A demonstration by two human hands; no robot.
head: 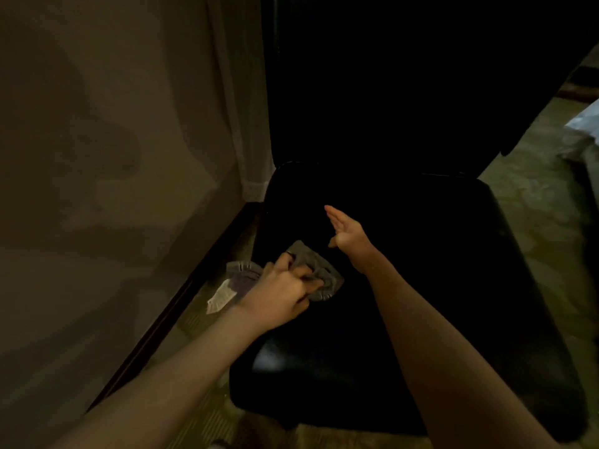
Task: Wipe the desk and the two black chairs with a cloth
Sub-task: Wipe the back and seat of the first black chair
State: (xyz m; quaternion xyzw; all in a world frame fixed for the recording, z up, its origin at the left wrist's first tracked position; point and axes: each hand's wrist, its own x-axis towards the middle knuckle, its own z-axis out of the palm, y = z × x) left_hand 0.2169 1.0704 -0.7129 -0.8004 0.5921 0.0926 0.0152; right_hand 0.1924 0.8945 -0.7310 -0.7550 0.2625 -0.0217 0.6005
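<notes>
Dim, grainy. The black chair (pixel 428 273) shows no detail but a faint sheen at its near edge; left of it, soft shadows cross the wall (pixel 97 163).

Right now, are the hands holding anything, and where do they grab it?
The left hand grips the cloth around its middle, with the ends sticking out both sides, at the chair seat's left edge. The right hand is open and holds nothing.
</notes>
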